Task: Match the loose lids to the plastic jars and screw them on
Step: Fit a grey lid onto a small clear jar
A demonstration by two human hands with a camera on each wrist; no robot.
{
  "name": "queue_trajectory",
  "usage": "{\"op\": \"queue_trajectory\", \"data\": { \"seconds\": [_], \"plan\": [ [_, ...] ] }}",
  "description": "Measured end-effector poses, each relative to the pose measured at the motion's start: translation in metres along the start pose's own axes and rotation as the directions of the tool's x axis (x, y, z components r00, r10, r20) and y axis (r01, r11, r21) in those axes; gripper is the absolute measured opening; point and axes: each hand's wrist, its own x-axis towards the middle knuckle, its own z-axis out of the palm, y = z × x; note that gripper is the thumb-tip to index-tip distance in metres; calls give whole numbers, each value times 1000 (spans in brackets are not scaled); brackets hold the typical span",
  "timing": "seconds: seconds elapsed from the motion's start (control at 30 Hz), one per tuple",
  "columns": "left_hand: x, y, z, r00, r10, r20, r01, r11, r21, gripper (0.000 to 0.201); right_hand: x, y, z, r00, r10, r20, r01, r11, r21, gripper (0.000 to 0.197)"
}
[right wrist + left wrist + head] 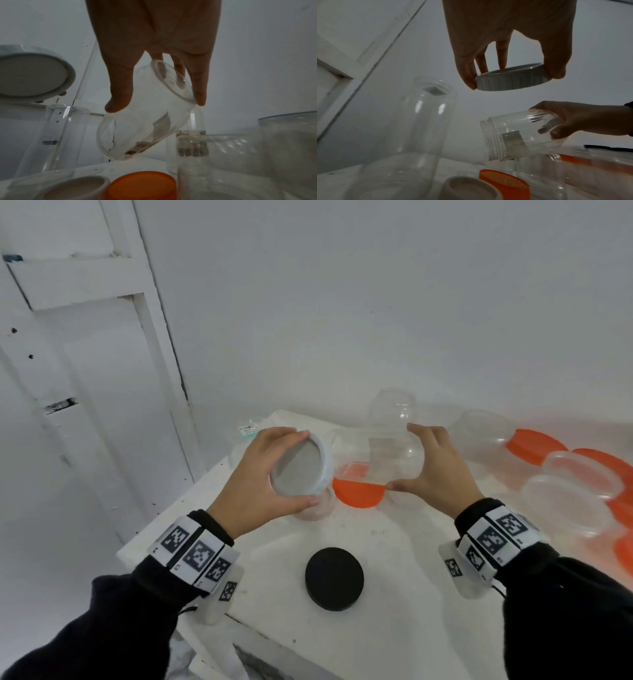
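My left hand (270,477) holds a white ribbed lid (301,467) by its rim, thumb and fingers on opposite sides, hollow side facing me; the lid (511,79) is above the table. My right hand (431,470) grips a clear plastic jar (387,457) near its base, tilted on its side with the threaded mouth toward the lid. In the left wrist view the jar (520,135) is in the air, its mouth to the left. The right wrist view has the jar (142,121) between thumb and fingers. Lid and jar mouth are a short gap apart.
A black lid (334,578) lies near the white table's (394,559) front edge. An orange lid (358,494) and a small pale lid (317,508) lie under the hands. Clear jars, clear lids and orange lids (534,446) crowd the right. A tall clear jar (412,135) stands at left.
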Motion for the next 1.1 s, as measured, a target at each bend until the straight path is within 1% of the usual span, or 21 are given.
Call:
{"op": "queue_trajectory", "data": {
  "seconds": [0.17,0.3,0.47,0.57,0.63,0.77,0.93,1.03,1.1],
  "plan": [
    [14,10,27,997,63,51,-60,996,-63,81,-30,23,-17,993,113,-28,-112,993,27,101],
    [22,18,48,990,110,84,-102,990,-95,83,-51,37,-28,986,162,-41,-158,985,73,97],
    [31,31,69,983,143,111,-131,985,-112,81,-71,54,-37,965,257,-61,-245,957,155,90],
    [34,41,80,980,152,130,-135,982,-133,81,-82,66,-41,948,313,-62,-291,927,237,86],
    [35,48,87,979,156,132,-137,980,-144,82,-90,73,-42,941,335,-37,-314,911,268,91],
    [38,65,99,978,168,124,-148,977,-155,81,-106,82,-45,938,344,38,-342,905,253,103],
    [43,75,111,985,152,79,-138,977,-162,81,-122,91,-44,925,365,101,-378,869,319,100],
    [45,80,118,991,123,59,-111,979,-171,82,-128,99,-42,921,361,147,-389,864,319,94],
    [47,84,123,992,117,54,-106,978,-178,83,-130,104,-43,914,369,169,-405,858,317,94]
  ]
}}
